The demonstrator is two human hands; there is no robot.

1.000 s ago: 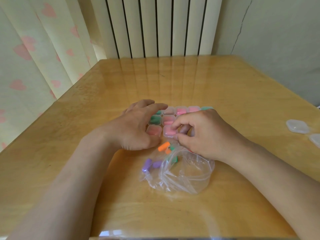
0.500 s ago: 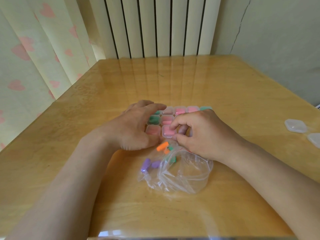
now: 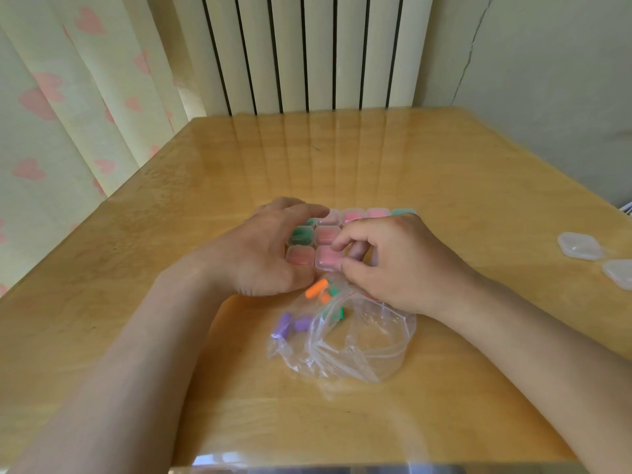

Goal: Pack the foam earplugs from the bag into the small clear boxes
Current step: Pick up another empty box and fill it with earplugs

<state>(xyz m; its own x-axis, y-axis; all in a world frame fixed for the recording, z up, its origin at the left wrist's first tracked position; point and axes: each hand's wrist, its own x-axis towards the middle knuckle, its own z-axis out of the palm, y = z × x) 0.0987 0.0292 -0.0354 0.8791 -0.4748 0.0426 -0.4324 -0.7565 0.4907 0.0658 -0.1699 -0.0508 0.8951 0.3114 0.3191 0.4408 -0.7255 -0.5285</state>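
Hardly anything shifts in a second | right hand point(image 3: 403, 265) fingers still pinch pink-filled box point(image 3: 327, 262) just beyond bag point(image 3: 362, 347) | left hand point(image 3: 260, 254) fingers relaxed, resting on boxes point(image 3: 354, 216) | earplugs point(image 3: 316, 289) at bag's mouth, on counter point(image 3: 342, 165)

I note the right hand point(image 3: 393, 265) pinching a pink-filled box point(image 3: 326, 262), the left hand point(image 3: 260, 254) spread over adjacent boxes point(image 3: 301, 234).

Left hand point(image 3: 263, 254) and right hand point(image 3: 393, 265) crowd the near side of the boxes point(image 3: 327, 236); bag point(image 3: 355, 347) lies just nearer me, under my right wrist. Far half of table point(image 3: 342, 165) open for passage. Two spare boxes point(image 3: 579, 246) near right edge
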